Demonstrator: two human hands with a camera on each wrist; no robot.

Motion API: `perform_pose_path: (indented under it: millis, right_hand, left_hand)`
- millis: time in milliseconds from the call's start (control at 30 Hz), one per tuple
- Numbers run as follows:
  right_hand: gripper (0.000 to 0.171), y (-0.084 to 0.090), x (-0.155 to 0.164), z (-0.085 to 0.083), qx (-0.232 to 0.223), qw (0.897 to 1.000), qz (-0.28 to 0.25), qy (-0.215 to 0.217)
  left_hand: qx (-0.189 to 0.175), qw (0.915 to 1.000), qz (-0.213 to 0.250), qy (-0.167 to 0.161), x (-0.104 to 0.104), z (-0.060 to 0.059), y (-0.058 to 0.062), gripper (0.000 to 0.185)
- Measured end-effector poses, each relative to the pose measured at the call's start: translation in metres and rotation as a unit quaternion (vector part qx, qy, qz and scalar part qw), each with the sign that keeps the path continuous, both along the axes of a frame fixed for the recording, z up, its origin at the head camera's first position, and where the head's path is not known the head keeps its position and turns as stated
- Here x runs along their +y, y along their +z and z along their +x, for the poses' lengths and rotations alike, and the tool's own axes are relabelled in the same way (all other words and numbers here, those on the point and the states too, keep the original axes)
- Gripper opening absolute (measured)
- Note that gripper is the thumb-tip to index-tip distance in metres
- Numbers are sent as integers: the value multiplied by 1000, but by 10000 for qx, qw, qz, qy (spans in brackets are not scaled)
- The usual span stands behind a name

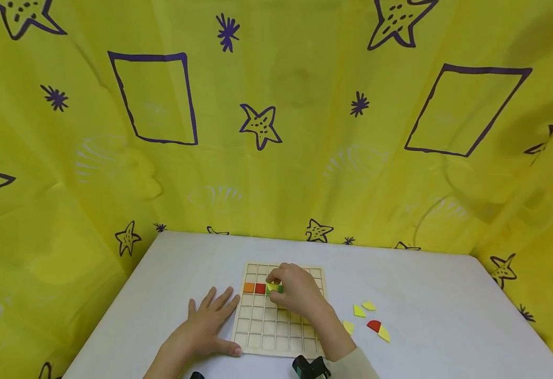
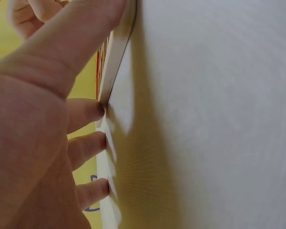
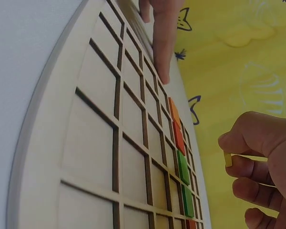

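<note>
A wooden grid board (image 1: 276, 329) lies on the white table (image 1: 428, 305). Its third row holds an orange tile (image 1: 248, 287), a red tile (image 1: 259, 288) and green tiles (image 3: 183, 168). My right hand (image 1: 292, 292) hovers over that row and pinches a small yellow piece (image 3: 228, 160) between thumb and forefinger, slightly above the board (image 3: 109, 143). My left hand (image 1: 210, 326) lies flat on the table at the board's left side, its thumb against the near left corner. In the left wrist view the left hand's fingers (image 2: 86, 114) press on the table beside the board's edge (image 2: 118, 52).
Loose pieces lie on the table right of the board: several yellow pieces (image 1: 359, 310) and a red quarter-circle (image 1: 374, 325). A yellow cloth (image 1: 276, 131) printed with stars hangs behind and at both sides of the table. A dark wrist device (image 1: 310, 367) shows at the bottom edge.
</note>
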State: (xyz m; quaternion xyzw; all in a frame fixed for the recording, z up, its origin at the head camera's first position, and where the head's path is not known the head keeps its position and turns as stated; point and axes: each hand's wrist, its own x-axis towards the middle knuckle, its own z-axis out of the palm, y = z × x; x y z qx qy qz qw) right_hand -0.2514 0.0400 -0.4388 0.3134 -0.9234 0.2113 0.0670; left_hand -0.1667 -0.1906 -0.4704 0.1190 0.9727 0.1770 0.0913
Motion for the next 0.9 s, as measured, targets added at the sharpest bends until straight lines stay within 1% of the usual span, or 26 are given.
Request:
perform_pose_path:
  millis: [333,667,900]
  right_hand:
    - [22,-1,-11,-3,36,10000,16,49]
    - [21,-4,-21,-2,108,9998,-83,145]
    - [23,-8,-29,0,-162,9996,-207,139]
  left_hand:
    - [8,10000,36,21,0,0,0,108]
    - [70,9999,120,-49,-2,1,1,107]
    - [26,9999,42,-95,-3,-1,0,112]
